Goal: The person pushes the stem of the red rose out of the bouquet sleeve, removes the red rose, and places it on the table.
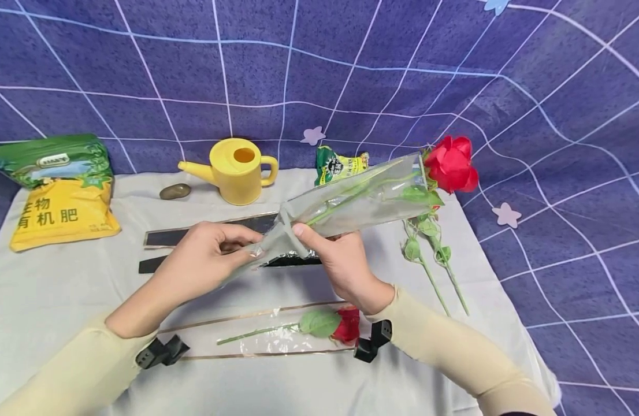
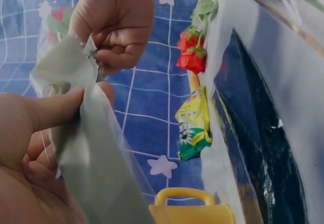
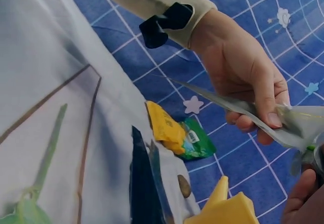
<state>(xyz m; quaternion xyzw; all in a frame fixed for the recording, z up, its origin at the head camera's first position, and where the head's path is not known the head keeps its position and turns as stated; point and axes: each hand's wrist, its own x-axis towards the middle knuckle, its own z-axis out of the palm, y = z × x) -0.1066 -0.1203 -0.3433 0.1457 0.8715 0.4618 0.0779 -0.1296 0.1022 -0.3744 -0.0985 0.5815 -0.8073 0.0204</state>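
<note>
A red rose [image 1: 453,164] stands out of the right end of a grey, see-through flower sleeve [image 1: 374,202], its green stem visible inside. The right hand [image 1: 345,266] grips the sleeve and stem near the middle, thumb on top. At the lower left end, the left hand [image 1: 207,254] pinches the gathered grey wrapper between thumb and fingers. That thumb presses a fold of the wrapper [image 2: 96,168] in the left wrist view. From the right wrist view, the left hand [image 3: 243,72] holds the narrow tail, while the right hand [image 3: 304,204] is partly cut off.
Another rose [image 1: 346,325] lies in a clear sleeve in front. Loose rose stems [image 1: 428,263] lie at right. Black sleeves [image 1: 166,237] lie behind the hands. Farther back are a yellow watering can [image 1: 236,179], a stone [image 1: 175,191], a fertilizer bag [image 1: 64,214] and a small green-yellow packet [image 1: 335,166].
</note>
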